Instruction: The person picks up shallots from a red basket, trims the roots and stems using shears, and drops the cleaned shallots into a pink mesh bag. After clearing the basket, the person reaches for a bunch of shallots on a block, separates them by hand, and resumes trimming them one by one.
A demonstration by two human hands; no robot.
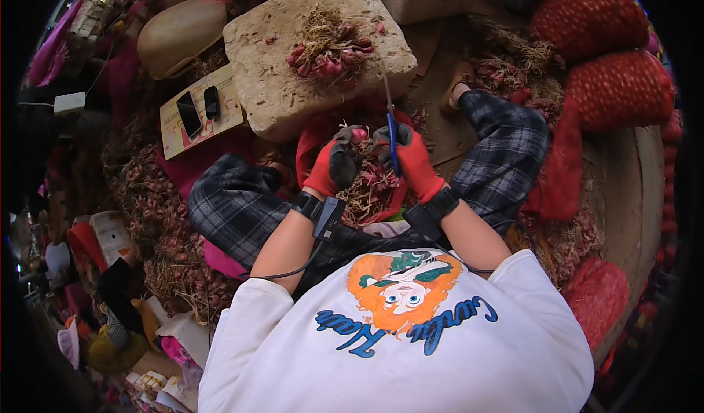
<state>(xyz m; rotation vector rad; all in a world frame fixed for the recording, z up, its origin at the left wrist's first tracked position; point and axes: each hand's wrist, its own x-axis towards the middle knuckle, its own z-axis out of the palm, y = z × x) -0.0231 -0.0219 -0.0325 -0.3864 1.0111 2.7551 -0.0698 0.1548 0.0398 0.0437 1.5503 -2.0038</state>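
Note:
My left hand [334, 163], in a red glove with dark grey fingers, is closed around a pink-red shallot [359, 135]. Close beside it, my right hand [408, 156], gloved the same way, grips a blue-handled knife [394, 143] whose long thin blade points away from me. Below both hands, loose shallots with dry stalks [370, 193] lie in a red mesh bag or cloth between my legs. In front of me, a bunch of shallots [330, 57] with straw-like tops rests on a worn, pale foam block [271, 75].
Two phones lie on a printed board [174, 130] left of the block. Heaps of shallots [158, 222] spread along my left side. Full red mesh sacks [620, 90] are stacked at the right, near another shallot pile [513, 68]. A beige container [183, 35] stands at the upper left.

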